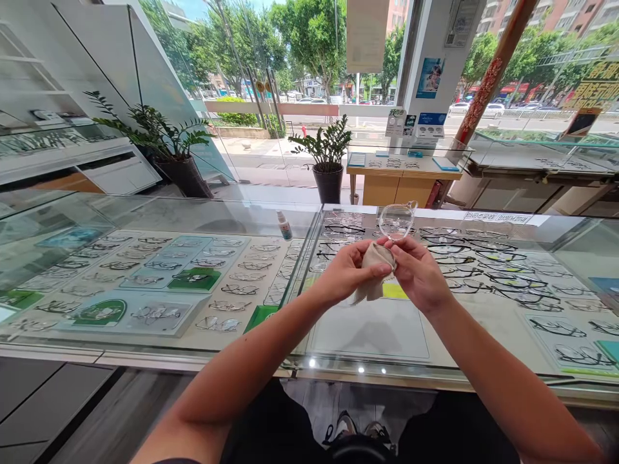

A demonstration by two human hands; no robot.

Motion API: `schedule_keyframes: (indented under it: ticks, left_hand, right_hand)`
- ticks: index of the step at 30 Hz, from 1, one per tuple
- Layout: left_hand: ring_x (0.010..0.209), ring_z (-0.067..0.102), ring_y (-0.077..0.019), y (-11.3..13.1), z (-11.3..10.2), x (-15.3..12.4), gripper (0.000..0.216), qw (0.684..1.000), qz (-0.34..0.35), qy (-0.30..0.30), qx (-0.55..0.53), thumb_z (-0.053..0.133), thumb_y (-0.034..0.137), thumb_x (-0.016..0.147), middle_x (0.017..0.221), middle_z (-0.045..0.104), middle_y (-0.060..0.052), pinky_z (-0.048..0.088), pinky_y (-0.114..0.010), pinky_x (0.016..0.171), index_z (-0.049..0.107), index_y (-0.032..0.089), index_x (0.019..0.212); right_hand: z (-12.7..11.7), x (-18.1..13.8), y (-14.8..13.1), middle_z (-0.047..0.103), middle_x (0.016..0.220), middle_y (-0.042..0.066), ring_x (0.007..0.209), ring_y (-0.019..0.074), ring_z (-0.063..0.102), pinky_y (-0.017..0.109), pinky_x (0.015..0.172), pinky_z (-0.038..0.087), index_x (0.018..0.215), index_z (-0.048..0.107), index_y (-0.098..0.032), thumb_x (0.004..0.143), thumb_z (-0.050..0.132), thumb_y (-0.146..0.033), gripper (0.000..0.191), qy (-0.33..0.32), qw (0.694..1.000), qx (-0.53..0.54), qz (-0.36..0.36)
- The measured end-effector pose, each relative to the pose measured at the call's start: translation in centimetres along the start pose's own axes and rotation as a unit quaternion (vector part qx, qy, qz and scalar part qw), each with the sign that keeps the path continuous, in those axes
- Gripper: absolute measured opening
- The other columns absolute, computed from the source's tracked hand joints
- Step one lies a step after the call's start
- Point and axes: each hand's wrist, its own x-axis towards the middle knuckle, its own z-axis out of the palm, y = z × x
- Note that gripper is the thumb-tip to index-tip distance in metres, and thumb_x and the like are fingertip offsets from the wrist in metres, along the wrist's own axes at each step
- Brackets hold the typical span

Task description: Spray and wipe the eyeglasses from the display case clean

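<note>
Both my hands meet above a glass display counter [367,335]. My left hand [344,276] is closed on a beige cleaning cloth [374,265] that hangs down below my fingers. My right hand [420,274] pinches a pair of clear-framed glasses [396,221], whose one lens sticks up above my fingers while the other part is wrapped in the cloth. A yellow-green tag [395,291] lies under the glass just below my hands.
Several rows of eyeglass frames [483,258] lie inside the showcase. A small spray bottle [284,225] stands on the glass to the left. Potted plants [327,158] and a wooden table [401,177] stand beyond the counter, by the windows.
</note>
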Motion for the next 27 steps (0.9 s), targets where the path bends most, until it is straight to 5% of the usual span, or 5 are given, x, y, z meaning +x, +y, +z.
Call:
schedule_keyframes:
  ticks: [6, 10, 17, 27]
  left_hand:
    - [0.067, 0.062, -0.0130, -0.8, 0.8, 0.3, 0.050, 0.996, 0.047, 0.075, -0.032, 0.086, 0.057, 0.086, 0.077, 0.070, -0.002, 0.049, -0.027, 0.068, 0.075, 0.014, 0.109]
    - [0.077, 0.066, -0.0167, -0.9, 0.9, 0.2, 0.052, 0.996, 0.048, 0.069, -0.018, 0.079, 0.065, 0.089, 0.080, 0.072, -0.005, 0.050, -0.027, 0.070, 0.077, 0.014, 0.104]
    - [0.081, 0.062, -0.0143, -0.3, 0.9, -0.5, 0.050, 1.000, 0.022, 0.010, -0.018, 0.088, 0.047, 0.086, 0.095, 0.071, -0.004, 0.047, -0.025, 0.073, 0.073, 0.017, 0.122]
    - [0.081, 0.066, -0.0156, -0.4, 1.5, -0.5, 0.053, 0.997, 0.030, 0.064, -0.026, 0.094, 0.042, 0.080, 0.091, 0.073, -0.003, 0.052, -0.029, 0.079, 0.072, 0.017, 0.121]
  right_hand:
    - [0.7, -0.3, 1.4, 0.077, 0.098, -0.001, 0.075, 0.0139, 0.060, 0.029, 0.065, 0.052, 0.091, 0.082, -0.031, 0.075, 0.097, -0.045, 0.026, 0.004, 1.000, 0.012, -0.024]
    - [0.2, -0.1, 0.7, 0.078, 0.097, 0.000, 0.073, 0.0134, 0.060, 0.028, 0.062, 0.051, 0.093, 0.084, -0.030, 0.075, 0.097, -0.043, 0.025, 0.001, 1.000, 0.019, -0.010]
    - [-0.8, 0.6, -0.4, 0.081, 0.106, 0.001, 0.091, 0.0168, 0.069, 0.028, 0.071, 0.054, 0.090, 0.084, -0.029, 0.078, 0.094, -0.041, 0.021, 0.001, 1.000, 0.023, 0.007]
    - [0.4, -0.1, 0.2, 0.080, 0.101, 0.002, 0.082, 0.0169, 0.064, 0.030, 0.067, 0.052, 0.089, 0.082, -0.029, 0.075, 0.096, -0.046, 0.026, 0.019, 1.000, -0.014, -0.020]
